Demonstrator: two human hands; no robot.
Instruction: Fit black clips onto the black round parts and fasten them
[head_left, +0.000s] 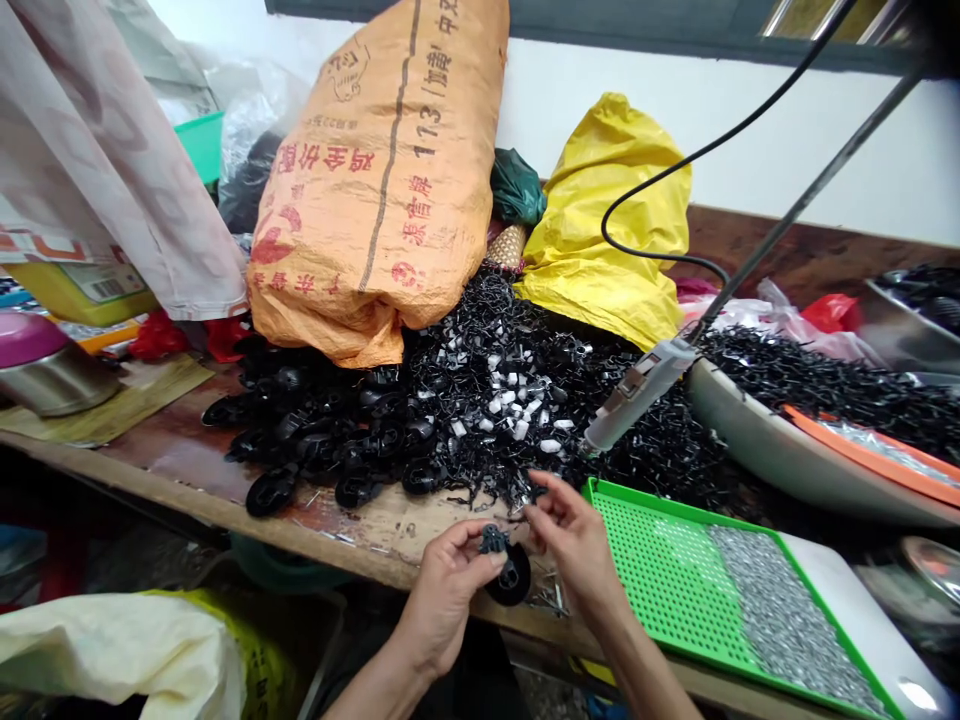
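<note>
My left hand (448, 583) is closed around a small black caster (513, 577), with its wheel turned toward my right hand. Just right of it, my right hand (576, 540) has thumb and fingertips pinched together; whatever small thing sits between them is too small to make out. Beyond my fingers spreads a heap of small black plastic parts (465, 370) with white pieces (517, 405) scattered on top. Several black casters (356, 485) lie to the left of the heap, near the table edge. Loose metal pins (553, 600) lie by my right wrist.
A green perforated tray (667, 580) holds small metal pieces on the right. A grey corded tool (637, 390) slants down from a rod above the heap. Behind stand an orange woven sack (360, 190) and a yellow bag (615, 220). A large basin (750, 440) of black parts is far right.
</note>
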